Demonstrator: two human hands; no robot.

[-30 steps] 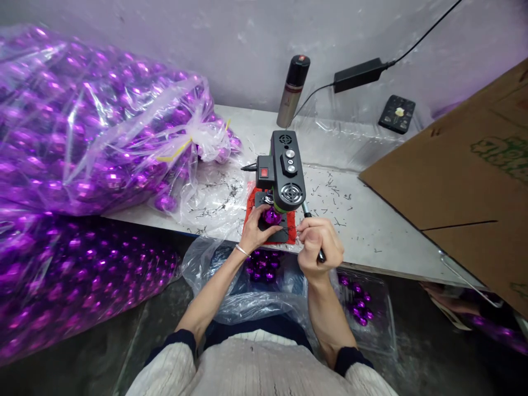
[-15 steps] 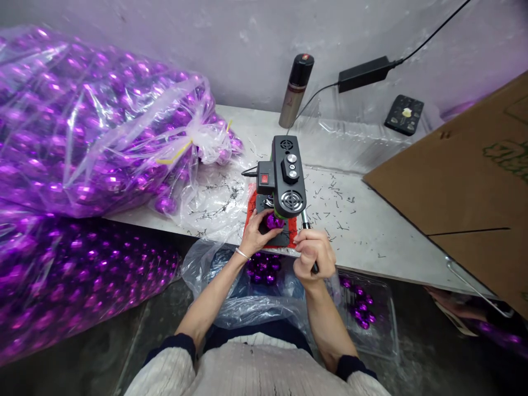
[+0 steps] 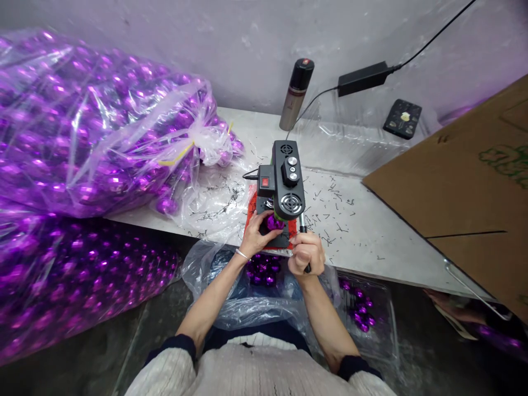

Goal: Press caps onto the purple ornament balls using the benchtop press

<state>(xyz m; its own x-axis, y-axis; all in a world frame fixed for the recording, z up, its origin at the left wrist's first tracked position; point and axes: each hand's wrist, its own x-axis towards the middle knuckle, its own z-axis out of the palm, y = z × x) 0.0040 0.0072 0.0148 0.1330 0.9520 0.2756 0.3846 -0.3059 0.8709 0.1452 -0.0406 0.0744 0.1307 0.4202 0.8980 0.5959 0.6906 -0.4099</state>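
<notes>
A black bench machine (image 3: 290, 179) with metal buttons, a red switch and round vents stands on a red mat (image 3: 252, 206) at the table's front edge. Under its head, my left hand (image 3: 256, 235) pinches a shiny purple ball (image 3: 274, 222) between thumb and fingers. My right hand (image 3: 307, 253) is wrapped round the black grip of a lever handle (image 3: 303, 223) at the machine's right side. The ball's top is hidden beneath the head. More purple balls (image 3: 263, 269) lie in clear plastic on my lap.
Large clear bags of purple balls (image 3: 103, 137) fill the left. Behind the machine stands a spray can (image 3: 296, 93); a power adapter (image 3: 363, 78) hangs on the wall. A cardboard box (image 3: 462, 176) is at right, a clear tub (image 3: 388, 324) with balls below. Black scraps litter the table (image 3: 363, 231).
My right hand has shifted slightly left and toward me with the lever handle, which now hangs more upright. My left hand and the ball stay in place.
</notes>
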